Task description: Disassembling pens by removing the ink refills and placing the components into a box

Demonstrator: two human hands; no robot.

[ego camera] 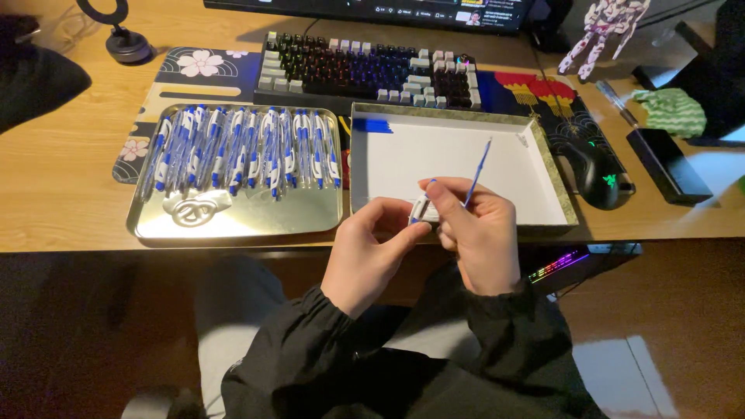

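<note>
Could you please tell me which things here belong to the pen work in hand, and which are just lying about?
In use: left hand and right hand on a white pen barrel and blue refill; metal tray of pens; white box lid.

Lying about: keyboard, mouse, figurine, green cloth.

**Desk layout around the two trays**

A metal tray (237,221) sits on the desk (62,186) to the left, with pens (240,147) lined up along its far half. Just to its right lies a shallow box (559,186). Behind both stands a keyboard (365,74). A mouse (601,172) rests right of the box. Both hands, left hand (365,252) and right hand (477,229), meet over the box's near edge.
</note>
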